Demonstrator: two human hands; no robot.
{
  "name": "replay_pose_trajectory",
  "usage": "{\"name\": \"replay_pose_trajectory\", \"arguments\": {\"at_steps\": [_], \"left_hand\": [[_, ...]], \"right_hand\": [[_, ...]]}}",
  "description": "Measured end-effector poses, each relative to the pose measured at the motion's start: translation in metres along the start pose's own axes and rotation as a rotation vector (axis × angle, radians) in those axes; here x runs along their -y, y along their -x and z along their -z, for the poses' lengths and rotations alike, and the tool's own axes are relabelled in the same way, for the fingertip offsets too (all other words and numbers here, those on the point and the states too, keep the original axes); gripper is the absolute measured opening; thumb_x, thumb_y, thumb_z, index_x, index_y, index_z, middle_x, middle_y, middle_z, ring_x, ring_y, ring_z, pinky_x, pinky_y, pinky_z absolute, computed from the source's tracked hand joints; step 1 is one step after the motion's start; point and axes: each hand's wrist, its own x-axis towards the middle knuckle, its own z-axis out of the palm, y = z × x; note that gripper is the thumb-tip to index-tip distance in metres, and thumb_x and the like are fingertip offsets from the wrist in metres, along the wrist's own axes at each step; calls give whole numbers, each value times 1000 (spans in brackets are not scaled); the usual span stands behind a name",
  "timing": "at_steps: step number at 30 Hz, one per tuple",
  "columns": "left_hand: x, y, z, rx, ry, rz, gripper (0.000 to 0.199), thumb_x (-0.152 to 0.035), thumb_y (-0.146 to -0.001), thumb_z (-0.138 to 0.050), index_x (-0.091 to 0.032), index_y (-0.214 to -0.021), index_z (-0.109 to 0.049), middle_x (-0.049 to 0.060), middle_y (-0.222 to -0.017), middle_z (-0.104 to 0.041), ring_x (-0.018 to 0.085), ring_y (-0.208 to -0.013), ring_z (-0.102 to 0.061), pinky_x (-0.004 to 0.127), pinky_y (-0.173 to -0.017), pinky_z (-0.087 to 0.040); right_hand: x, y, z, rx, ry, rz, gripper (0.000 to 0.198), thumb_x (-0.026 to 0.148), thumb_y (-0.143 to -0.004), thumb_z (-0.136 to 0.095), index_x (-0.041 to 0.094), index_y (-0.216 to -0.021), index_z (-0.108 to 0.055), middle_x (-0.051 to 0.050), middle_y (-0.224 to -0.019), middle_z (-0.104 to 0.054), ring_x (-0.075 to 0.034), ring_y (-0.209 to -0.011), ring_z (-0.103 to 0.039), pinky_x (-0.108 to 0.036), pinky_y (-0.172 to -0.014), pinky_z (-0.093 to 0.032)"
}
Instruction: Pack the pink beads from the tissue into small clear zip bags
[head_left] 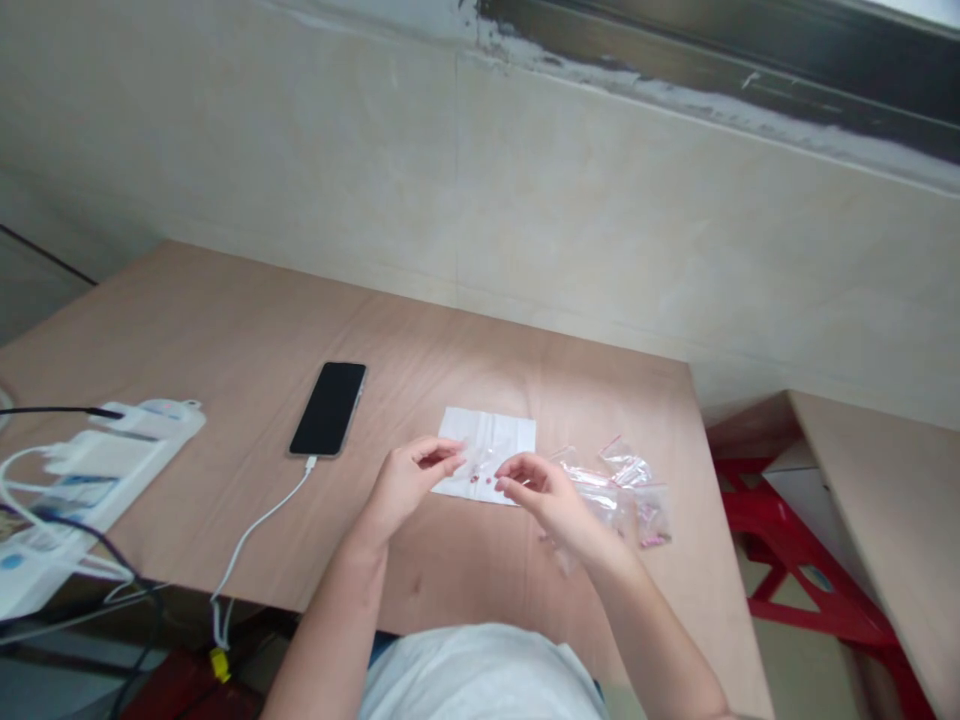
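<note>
Both hands hover over a creased white sheet of paper (495,432) on the wooden table. My left hand (414,474) is at the sheet's left edge, thumb and fingertips brought close in a pinch. Over the lower right part of the sheet, my right hand (541,488) curls in a similar pinch. Whatever either hand holds is too small or faint to make out. A few tiny red bits (475,479), perhaps beads, lie on the paper between the hands. Right of my right hand is a pile of clear zip bags (626,480), some with small pink pieces inside.
A black phone (328,410) lies left of the paper, with a white charging cable (259,522) running over the table's front edge. A white power strip (161,440) with plugs and cords sits far left. A wall stands behind; a red stool (810,570) is at right.
</note>
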Motion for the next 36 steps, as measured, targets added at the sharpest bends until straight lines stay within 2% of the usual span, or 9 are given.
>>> {"name": "replay_pose_trajectory", "arguments": {"at_steps": [2,4,9,12,21,24,28,31,36], "left_hand": [[-3,19,-6,47,-6,80,25,-37,-66,-62,-13,-70,-59,0,-64,-59,11,-59,-55,22,-57,-44],[-3,33,-12,108,-33,127,26,-39,-66,-62,-13,-65,-56,-1,-61,-59,10,-56,-54,21,-52,-43],[0,47,-27,217,-70,192,27,-37,-68,-57,-15,-58,-44,-5,-47,-51,7,-39,-45,17,-37,-34],[2,48,-32,270,-104,159,25,-32,-70,-53,-16,-56,-40,-5,-48,-51,7,-38,-45,17,-36,-32],[7,50,-38,413,-218,61,17,-19,-68,-49,-16,-56,-39,-6,-50,-46,7,-44,-42,18,-43,-29],[3,49,-37,437,-233,2,14,-20,-69,-51,-16,-59,-42,-5,-56,-48,9,-54,-44,19,-50,-31],[1,48,-39,485,-176,-13,11,-24,-76,-44,-16,-69,-45,-3,-66,-50,10,-61,-45,21,-55,-34],[5,48,-40,496,-174,-8,13,-26,-79,-40,-16,-72,-46,-3,-67,-49,10,-62,-44,21,-57,-34],[8,48,-34,475,-199,32,19,-33,-78,-46,-16,-68,-43,-4,-65,-46,10,-60,-42,20,-55,-33]], "right_hand": [[3,13,-10,133,22,-30,20,36,-71,-57,16,-75,-59,-2,-72,-59,-13,-68,-53,-25,-63,-40],[1,22,-17,205,24,-67,25,40,-74,-53,16,-76,-59,-2,-71,-59,-12,-66,-53,-25,-61,-40],[-8,29,-25,232,-10,-147,38,50,-74,-48,14,-75,-60,-2,-67,-57,-8,-47,-48,-20,-45,-38],[-13,30,-27,251,-57,-177,40,53,-75,-46,15,-74,-59,-1,-63,-57,-6,-40,-44,-20,-39,-36],[-21,28,-24,362,-130,-359,37,49,-73,-47,13,-69,-56,-3,-64,-60,-8,-37,-50,-19,-35,-38],[-21,26,-24,350,-132,-385,31,45,-73,-48,14,-69,-53,0,-56,-57,-9,-36,-52,-19,-34,-38],[-27,23,-26,255,-156,-381,25,39,-75,-46,15,-67,-49,4,-44,-50,-10,-36,-51,-19,-35,-38],[-32,22,-26,248,-204,-357,30,44,-72,-49,15,-67,-49,3,-46,-52,-10,-39,-53,-20,-38,-41],[-36,23,-24,231,-217,-319,43,56,-63,-56,14,-69,-50,3,-44,-52,-12,-40,-54,-23,-41,-43]]}}
